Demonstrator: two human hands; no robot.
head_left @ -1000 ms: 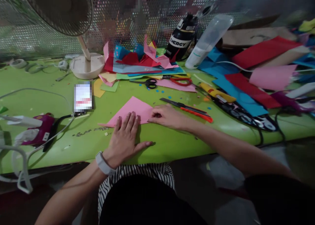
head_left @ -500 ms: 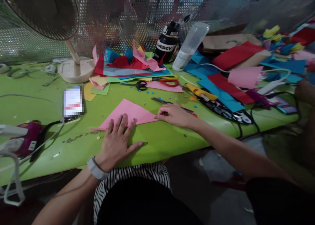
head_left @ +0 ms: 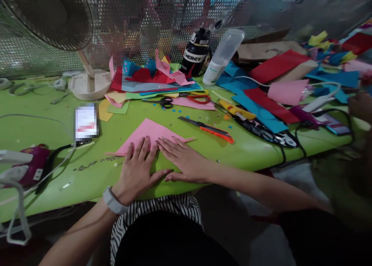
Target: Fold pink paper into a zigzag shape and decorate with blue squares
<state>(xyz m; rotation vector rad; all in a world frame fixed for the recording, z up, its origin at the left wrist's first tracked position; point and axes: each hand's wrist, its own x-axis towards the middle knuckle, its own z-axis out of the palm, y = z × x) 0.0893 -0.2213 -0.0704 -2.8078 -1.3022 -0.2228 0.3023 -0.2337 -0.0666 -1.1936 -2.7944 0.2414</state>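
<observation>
Some pink paper (head_left: 145,130) lies on the counter (head_left: 43,103). Across its near edge, left hand (head_left: 136,175) and right hand (head_left: 186,161) rest outstretched.

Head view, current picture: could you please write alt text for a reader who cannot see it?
A person's left hand and right hand rest partly on a pink paper triangle on a green table. A cutter lies beyond the right hand, a phone left of the paper; a fan and a bottle stand farther back.

The pink sheet (head_left: 145,128) looks matt paper, the tabletop (head_left: 244,153) smooth and glossy.
</observation>
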